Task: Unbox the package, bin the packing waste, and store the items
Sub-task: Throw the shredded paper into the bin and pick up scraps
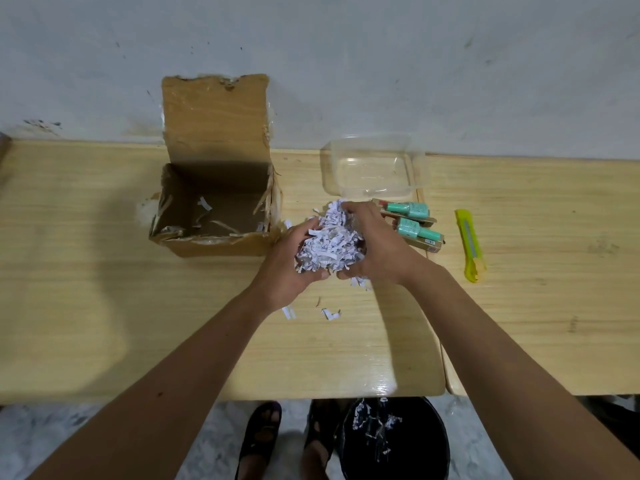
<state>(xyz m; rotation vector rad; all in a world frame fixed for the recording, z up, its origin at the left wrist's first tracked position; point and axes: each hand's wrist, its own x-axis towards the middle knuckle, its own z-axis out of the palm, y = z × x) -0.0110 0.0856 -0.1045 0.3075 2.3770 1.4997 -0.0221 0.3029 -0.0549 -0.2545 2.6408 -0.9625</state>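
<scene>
A wad of shredded white paper (pixel 329 242) sits on the wooden table (pixel 104 289) between my hands. My left hand (pixel 289 265) cups it from the left, and my right hand (pixel 375 247) curls round it from the right and top. The open cardboard box (pixel 214 244) stands to the left, flap up, with a few paper strips inside. Two green bottles (pixel 410 218) on brown packaging lie just behind my right hand. A clear plastic container (pixel 374 164) stands behind them, with nothing in it.
A yellow box cutter (pixel 471 245) lies at the right. A black bin (pixel 398 441) with some shredded paper stands on the floor below the table's front edge, beside my sandalled feet. Loose strips (pixel 329 313) lie on the table near my wrists.
</scene>
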